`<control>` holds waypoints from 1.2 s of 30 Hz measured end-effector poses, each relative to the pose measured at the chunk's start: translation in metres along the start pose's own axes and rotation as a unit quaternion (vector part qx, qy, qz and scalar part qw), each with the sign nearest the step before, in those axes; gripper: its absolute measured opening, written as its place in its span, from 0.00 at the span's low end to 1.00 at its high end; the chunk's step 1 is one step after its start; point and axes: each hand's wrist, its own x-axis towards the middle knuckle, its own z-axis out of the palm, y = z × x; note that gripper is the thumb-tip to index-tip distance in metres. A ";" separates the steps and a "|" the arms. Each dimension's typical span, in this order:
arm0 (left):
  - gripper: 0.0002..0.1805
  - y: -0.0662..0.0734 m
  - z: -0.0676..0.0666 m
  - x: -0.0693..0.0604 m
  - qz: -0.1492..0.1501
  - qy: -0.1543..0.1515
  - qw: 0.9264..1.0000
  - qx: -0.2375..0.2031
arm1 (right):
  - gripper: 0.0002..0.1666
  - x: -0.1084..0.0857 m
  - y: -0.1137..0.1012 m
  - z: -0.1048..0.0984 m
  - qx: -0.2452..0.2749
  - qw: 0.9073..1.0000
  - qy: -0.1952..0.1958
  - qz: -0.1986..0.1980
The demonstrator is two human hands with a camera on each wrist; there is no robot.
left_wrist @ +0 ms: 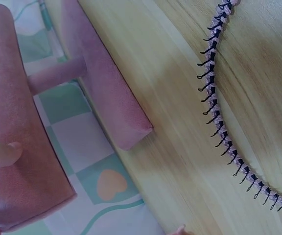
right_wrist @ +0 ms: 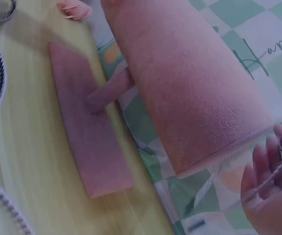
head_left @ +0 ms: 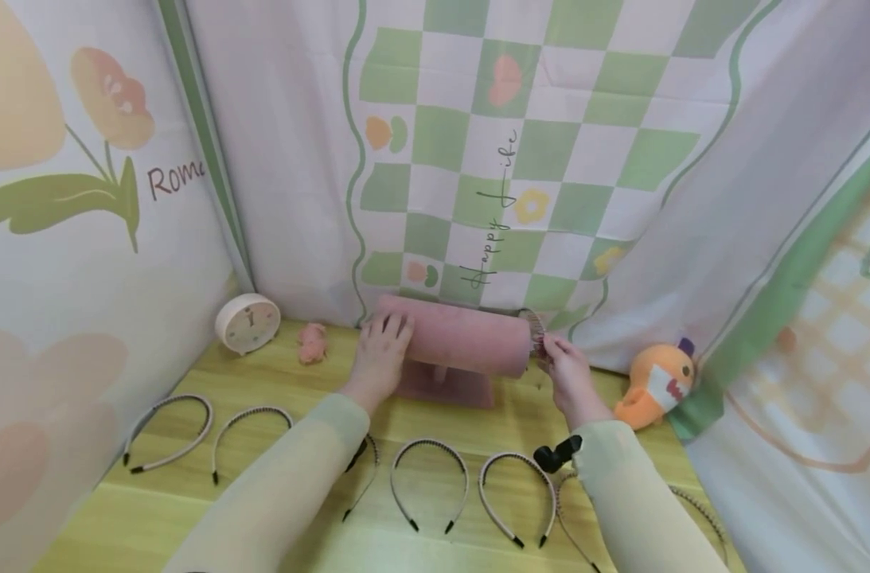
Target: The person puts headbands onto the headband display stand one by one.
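A pink padded cylinder (head_left: 470,336) lies horizontally on a short post above a flat pink base (head_left: 445,387). My left hand (head_left: 380,358) rests on the cylinder's left end; in the left wrist view a thumb (left_wrist: 6,154) lies against its surface. At the right end, my right hand (head_left: 569,374) pinches a thin toothed headband (head_left: 536,322). The right wrist view shows that hand (right_wrist: 273,196) with its fingers curled round the headband (right_wrist: 273,177), beside the cylinder's end face and partly cut off by the frame edge.
Several headbands (head_left: 429,442) lie in a row along the table's front (head_left: 377,549). A white clock (head_left: 248,322) and a small pink figure (head_left: 311,343) stand back left, an orange plush toy (head_left: 653,383) back right. A checkered curtain (head_left: 442,135) hangs behind.
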 end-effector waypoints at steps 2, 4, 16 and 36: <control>0.39 0.001 -0.001 0.000 -0.003 -0.007 1.000 -0.005 | 0.13 0.001 0.000 0.000 -0.019 1.000 0.007 -0.002; 0.39 0.001 -0.003 0.000 -0.007 -0.012 1.000 -0.010 | 0.17 0.000 -0.001 0.001 -0.055 0.998 0.020 -0.004; 0.38 0.003 -0.004 0.000 -0.011 -0.017 1.000 0.004 | 0.17 -0.004 0.000 0.020 -0.175 0.978 0.097 -0.067; 0.42 0.002 -0.001 0.002 -0.009 -0.026 1.000 0.006 | 0.18 -0.010 -0.006 0.039 -0.408 0.888 0.052 -0.205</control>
